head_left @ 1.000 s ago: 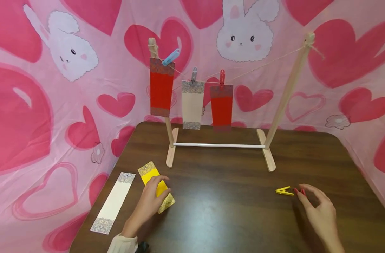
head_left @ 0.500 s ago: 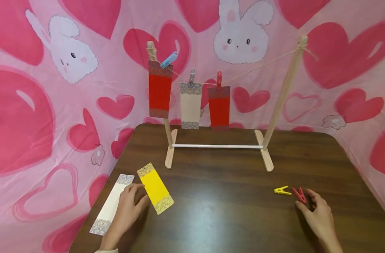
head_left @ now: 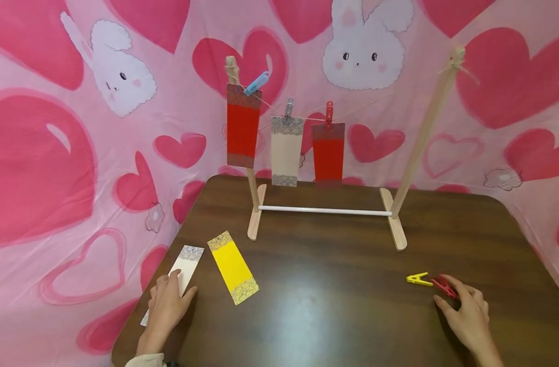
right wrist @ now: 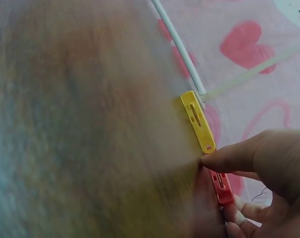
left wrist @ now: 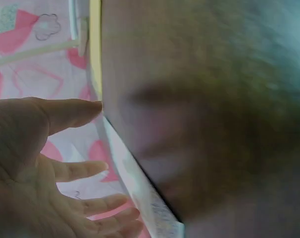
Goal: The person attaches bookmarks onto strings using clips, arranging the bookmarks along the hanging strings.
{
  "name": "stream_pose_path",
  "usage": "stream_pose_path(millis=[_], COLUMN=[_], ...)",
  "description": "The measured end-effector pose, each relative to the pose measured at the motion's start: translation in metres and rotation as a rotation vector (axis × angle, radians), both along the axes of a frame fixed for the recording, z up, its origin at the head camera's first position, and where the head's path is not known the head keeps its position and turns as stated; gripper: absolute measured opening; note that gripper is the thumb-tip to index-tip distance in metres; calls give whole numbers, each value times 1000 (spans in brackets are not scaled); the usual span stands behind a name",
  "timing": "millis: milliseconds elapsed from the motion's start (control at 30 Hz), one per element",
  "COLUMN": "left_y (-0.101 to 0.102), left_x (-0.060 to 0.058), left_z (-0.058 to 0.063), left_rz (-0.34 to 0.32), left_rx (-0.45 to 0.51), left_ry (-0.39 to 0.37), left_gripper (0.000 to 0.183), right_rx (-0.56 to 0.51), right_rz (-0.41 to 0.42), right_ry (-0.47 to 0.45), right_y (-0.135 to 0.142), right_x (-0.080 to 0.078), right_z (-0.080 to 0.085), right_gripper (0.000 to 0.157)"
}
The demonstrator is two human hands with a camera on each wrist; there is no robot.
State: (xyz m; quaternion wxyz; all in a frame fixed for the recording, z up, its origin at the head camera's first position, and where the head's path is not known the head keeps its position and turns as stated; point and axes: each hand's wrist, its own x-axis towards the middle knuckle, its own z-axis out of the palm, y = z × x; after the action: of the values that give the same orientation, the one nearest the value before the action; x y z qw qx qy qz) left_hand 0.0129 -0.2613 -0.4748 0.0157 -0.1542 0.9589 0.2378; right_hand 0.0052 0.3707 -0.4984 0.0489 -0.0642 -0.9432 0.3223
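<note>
In the head view, my left hand (head_left: 164,311) is over a long white card (head_left: 187,267) with lace-patterned ends, fingers loosely bent and thumb spread, covering the card's middle. The left wrist view shows the thumb and fingers apart beside that card (left wrist: 123,148). A yellow card (head_left: 233,267) lies to its right. My right hand (head_left: 467,316) is at a red clothespin (head_left: 445,286) on the table, with the index finger right at it and the thumb (right wrist: 217,159) near its other side. A yellow clothespin (head_left: 417,279) lies just left of the red one.
Behind stands a wooden rack with a white crossbar (head_left: 325,210) and a string. From it hang a red card (head_left: 243,127) by a blue clothespin (head_left: 257,83), a white card (head_left: 286,153) by a grey one, and another red card (head_left: 328,158) by a red one.
My left hand has moved left from the yellow card to the white card. At my right hand's fingers the red clothespin has turned on the table; the hand stays beside it.
</note>
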Motion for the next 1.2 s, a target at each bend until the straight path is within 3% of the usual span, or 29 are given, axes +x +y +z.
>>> stream_pose_path(millis=[167,333,567,700,867,1067,1200], left_y=[-5,-10,-24,-33,-39,-33,-24], left_x=[1,-3,-7,-6,-1,3,2], left_z=[-5,-1,3,2,-1,0,5], left_rz=[28,55,73,34,-2,52,109], left_rx=[-30,-32,11,16,41,120,137], left_ry=[35,38,-98,-138,-89,67,168], left_gripper=[65,69,90,83,64,40,39], right_rx=[-11,-9,23,25,7,3,-17], right_rz=[-42,-79,-87,-98,-113,-105,-91], right_ry=[-39,-14,82,104,71,134,161], right_y=[-1,0,4,3,2,7,9], right_x=[2,4,4,7,14,13,10], right_z=[-1,-3,-9,-15,-20,-15,-9], right_gripper=[45,40,39,38,40,40,29])
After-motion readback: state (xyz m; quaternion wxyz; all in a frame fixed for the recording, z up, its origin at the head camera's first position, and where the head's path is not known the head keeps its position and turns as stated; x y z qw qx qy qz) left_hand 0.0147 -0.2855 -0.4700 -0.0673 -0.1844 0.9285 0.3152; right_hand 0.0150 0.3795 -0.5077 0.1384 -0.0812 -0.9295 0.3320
